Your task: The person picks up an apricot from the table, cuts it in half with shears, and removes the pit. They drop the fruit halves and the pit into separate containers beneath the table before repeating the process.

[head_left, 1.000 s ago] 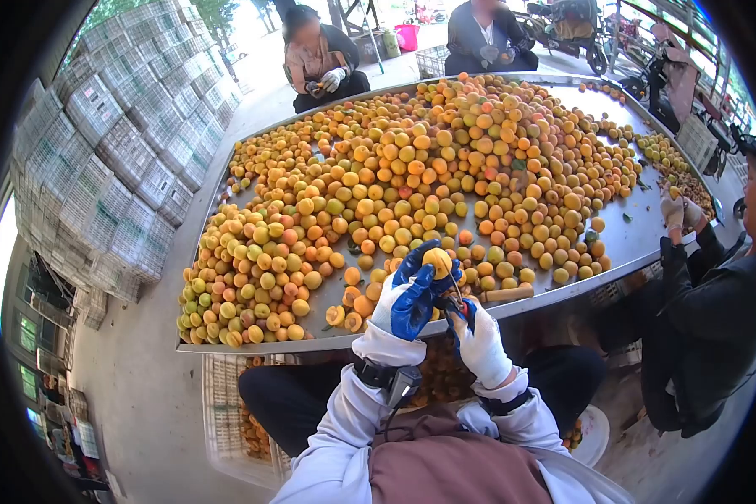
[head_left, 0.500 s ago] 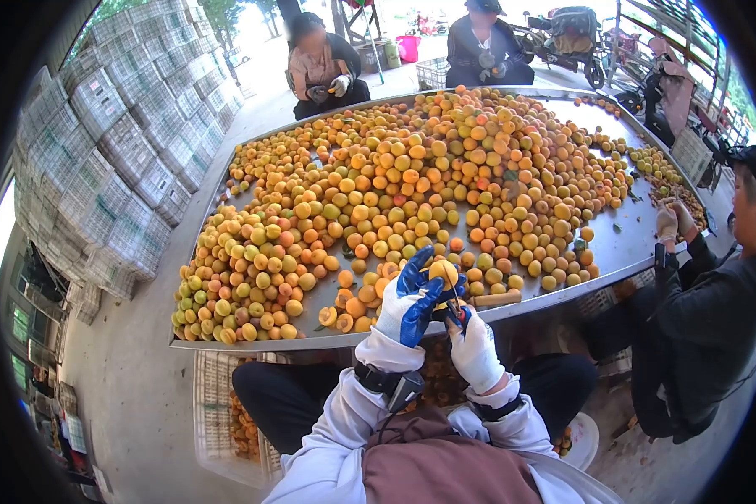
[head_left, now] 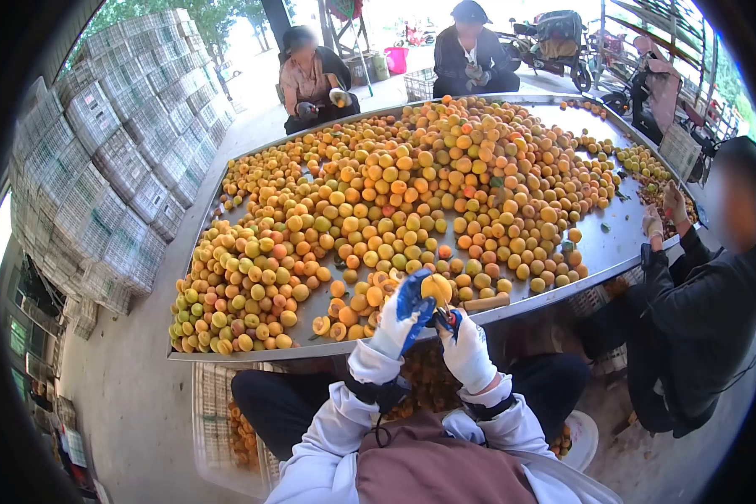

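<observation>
In front of me, at the near edge of the metal table [head_left: 319, 352], my left hand [head_left: 401, 317], in a white glove with blue coating, grips an apricot [head_left: 436, 289] between thumb and fingers. Close below it, my right hand [head_left: 469, 349], gloved the same way, is wrapped round a small knife [head_left: 453, 319] with a red and dark handle. Its thin blade is at the fruit's lower side and partly hidden by my fingers. Just left of my hands, cut apricot halves [head_left: 321, 325] lie among whole fruit. A big heap of apricots [head_left: 395, 189] covers much of the table.
A wooden handle [head_left: 486, 302] lies on the table edge right of my hands. Crates [head_left: 214, 412] with fruit stand beneath the table. Tall crate stacks [head_left: 118, 151] rise at left. One person [head_left: 697, 294] works at right; two others sit across the table.
My view has shifted slightly. My hands stay together on the apricot, and the blade shows lower against it. The back-left person's hands have moved apart; the right-hand person's hands have shifted too.
</observation>
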A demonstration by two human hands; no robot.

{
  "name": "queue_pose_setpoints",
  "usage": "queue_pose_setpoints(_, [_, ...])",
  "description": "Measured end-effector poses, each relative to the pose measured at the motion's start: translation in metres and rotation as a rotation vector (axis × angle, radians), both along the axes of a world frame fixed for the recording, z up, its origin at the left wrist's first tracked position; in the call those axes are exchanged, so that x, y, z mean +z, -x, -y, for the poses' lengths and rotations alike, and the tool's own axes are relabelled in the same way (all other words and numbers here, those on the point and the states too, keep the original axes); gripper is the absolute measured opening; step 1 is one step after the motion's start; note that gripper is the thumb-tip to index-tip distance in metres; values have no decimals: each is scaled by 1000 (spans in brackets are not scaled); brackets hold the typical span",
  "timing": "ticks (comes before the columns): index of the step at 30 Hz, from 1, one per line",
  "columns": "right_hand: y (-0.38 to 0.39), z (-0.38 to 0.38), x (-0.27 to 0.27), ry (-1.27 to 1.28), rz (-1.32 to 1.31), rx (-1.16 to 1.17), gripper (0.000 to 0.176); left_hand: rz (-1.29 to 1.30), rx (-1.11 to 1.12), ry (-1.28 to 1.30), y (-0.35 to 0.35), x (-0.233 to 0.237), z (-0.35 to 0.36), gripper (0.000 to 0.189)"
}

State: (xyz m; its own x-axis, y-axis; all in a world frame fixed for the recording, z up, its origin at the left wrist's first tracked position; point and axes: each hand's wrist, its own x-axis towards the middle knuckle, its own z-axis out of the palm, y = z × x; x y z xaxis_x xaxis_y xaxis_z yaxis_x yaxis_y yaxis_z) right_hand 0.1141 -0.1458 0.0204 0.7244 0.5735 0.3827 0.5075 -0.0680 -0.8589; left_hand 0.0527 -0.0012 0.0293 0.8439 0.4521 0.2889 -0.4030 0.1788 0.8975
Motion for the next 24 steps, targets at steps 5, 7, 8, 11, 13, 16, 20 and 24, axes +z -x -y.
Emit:
queue_pose_setpoints(5, [2, -5, -3, 82, -33, -3, 16, -259, 82, -127, 1, 11, 13, 31])
queue_pose_setpoints(7, [-1, -4, -6, 83, -30, 8, 15, -247, 70, -40, -2, 14, 12, 26])
queue_pose_setpoints(8, [-1, -3, -7, 84, -36, 19, 13, -174, 89, -198, -4, 13, 8, 24])
queue_pose_setpoints(11, [1, 1, 5, 32, -55, 75, 12, -137, 108, -424, 0, 38, -2, 28])
queue_pose_setpoints(13, [-1, 2, 4, -10, -76, 100, 13, -141, 148, -771, 0, 44, -13, 36])
queue_pose_setpoints(16, [-2, 2, 8, -74, -92, 137, 14, -147, 147, -912, -1, 46, -22, 46])
queue_pose_setpoints(20, [-1, -2, 2, -61, -66, 75, 16, -35, -30, -412, -8, 31, -10, 47])
queue_pose_setpoints(24, [0, -7, -15, 52, -56, 13, 19, -130, -94, 209, -8, 29, 13, 41])
